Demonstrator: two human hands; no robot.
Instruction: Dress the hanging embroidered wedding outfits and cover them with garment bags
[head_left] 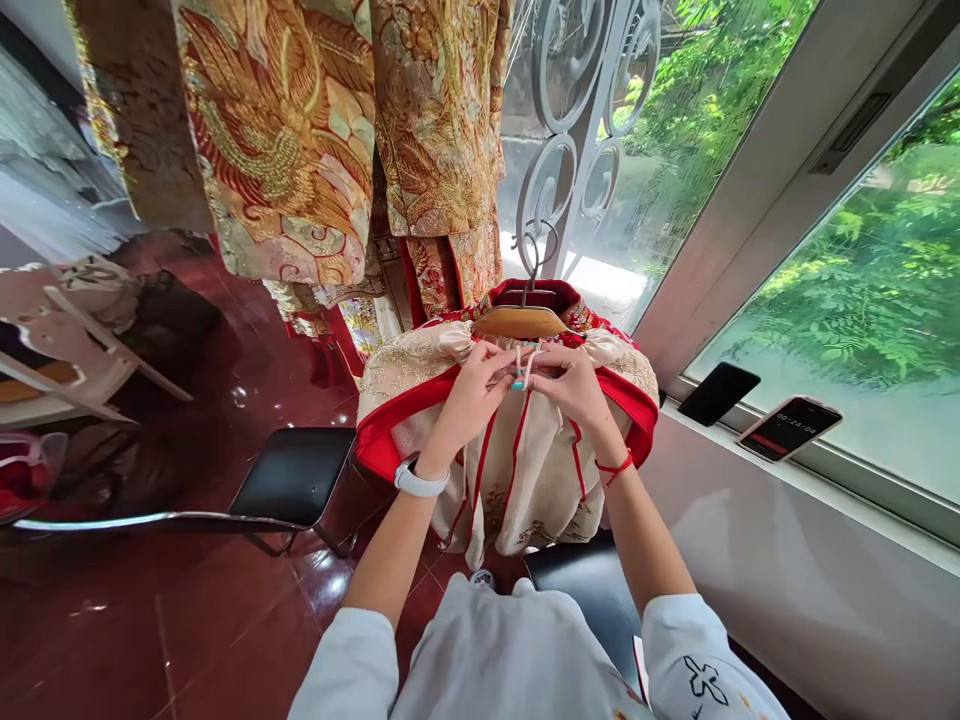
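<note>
White shirt [517,655] nearest, someone's left hand [480,388] and right hand [572,382] pinch pale cord [528,370] just below the wooden hanger [517,322]. Beneath it I see a cream garment [538,465] spread, gold-embroidered, broadly edged and finely piped in bright red.

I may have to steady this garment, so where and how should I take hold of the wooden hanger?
Probably the middle of the wooden hanger, pinched from above: its broad curved wood shows bare there, while the left hand and right hand sit just below.
</note>
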